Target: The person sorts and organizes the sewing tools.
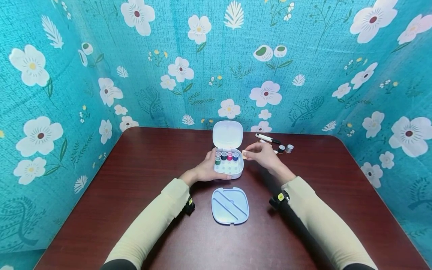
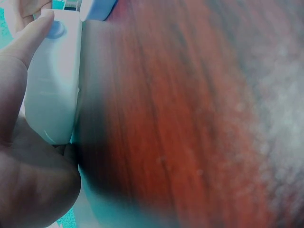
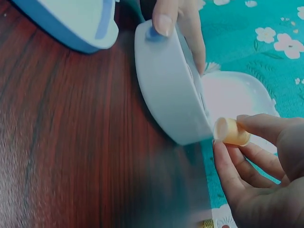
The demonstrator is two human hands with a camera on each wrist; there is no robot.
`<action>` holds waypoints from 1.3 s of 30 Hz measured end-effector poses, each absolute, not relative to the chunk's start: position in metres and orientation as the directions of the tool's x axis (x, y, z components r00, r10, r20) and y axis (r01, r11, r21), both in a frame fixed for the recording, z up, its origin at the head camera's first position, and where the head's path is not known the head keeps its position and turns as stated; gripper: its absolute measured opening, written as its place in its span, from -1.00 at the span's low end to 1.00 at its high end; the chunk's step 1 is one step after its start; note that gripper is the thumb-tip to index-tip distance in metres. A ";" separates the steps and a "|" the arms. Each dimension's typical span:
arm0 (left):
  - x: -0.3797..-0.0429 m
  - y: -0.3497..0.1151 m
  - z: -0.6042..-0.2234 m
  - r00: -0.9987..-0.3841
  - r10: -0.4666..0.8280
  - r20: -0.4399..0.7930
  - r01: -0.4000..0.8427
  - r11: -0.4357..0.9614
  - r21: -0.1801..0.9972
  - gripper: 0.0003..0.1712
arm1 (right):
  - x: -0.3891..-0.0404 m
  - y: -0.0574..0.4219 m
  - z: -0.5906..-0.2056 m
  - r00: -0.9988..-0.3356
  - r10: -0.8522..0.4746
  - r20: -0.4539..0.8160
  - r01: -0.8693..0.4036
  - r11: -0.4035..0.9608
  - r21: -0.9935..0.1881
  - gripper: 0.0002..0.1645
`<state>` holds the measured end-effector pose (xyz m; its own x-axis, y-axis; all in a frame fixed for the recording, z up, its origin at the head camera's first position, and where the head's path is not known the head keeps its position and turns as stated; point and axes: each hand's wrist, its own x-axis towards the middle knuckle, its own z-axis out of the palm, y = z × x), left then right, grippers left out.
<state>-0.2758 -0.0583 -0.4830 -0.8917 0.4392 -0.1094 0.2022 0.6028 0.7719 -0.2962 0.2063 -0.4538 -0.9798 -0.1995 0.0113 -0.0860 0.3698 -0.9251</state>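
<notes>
A white box [image 1: 240, 165] stands on the table with its lid [image 1: 227, 134] raised at the back. My left hand [image 1: 206, 168] grips the box, thumb along the front wall and fingers at the left side. Several thread spools stand on pegs inside, among them a pink spool [image 1: 230, 156] in the back row and a green spool [image 1: 217, 161] in front of that row at the left. Between thumb and fingertips, my right hand [image 1: 264, 155] pinches a yellow-orange thread spool [image 3: 232, 132] close to the box's right rim.
A pale blue tray [image 1: 230, 206] with slanted ridges lies in front of the box. Behind the right hand are a white-and-black slim tool [image 1: 267, 138], a black spool [image 1: 281, 149] and a grey spool [image 1: 289, 148]. Floral cloth [image 1: 202, 93] hangs behind the table.
</notes>
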 end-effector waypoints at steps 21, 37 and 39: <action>-0.280 -0.058 -0.489 -0.886 0.449 -0.113 0.214 0.613 0.761 0.54 | -0.290 0.166 -0.452 -0.937 -0.301 0.178 -0.324 0.559 -0.763 -0.82; -0.278 -0.058 -0.486 -0.883 0.457 -0.105 0.224 0.608 0.762 0.52 | -0.289 0.145 -0.454 -0.899 -0.382 0.213 -0.422 0.630 -0.652 -0.81; -0.278 -0.058 -0.486 -0.884 0.456 -0.108 0.223 0.612 0.758 0.53 | -0.289 0.143 -0.454 -0.896 -0.386 0.220 -0.430 0.632 -0.645 -0.79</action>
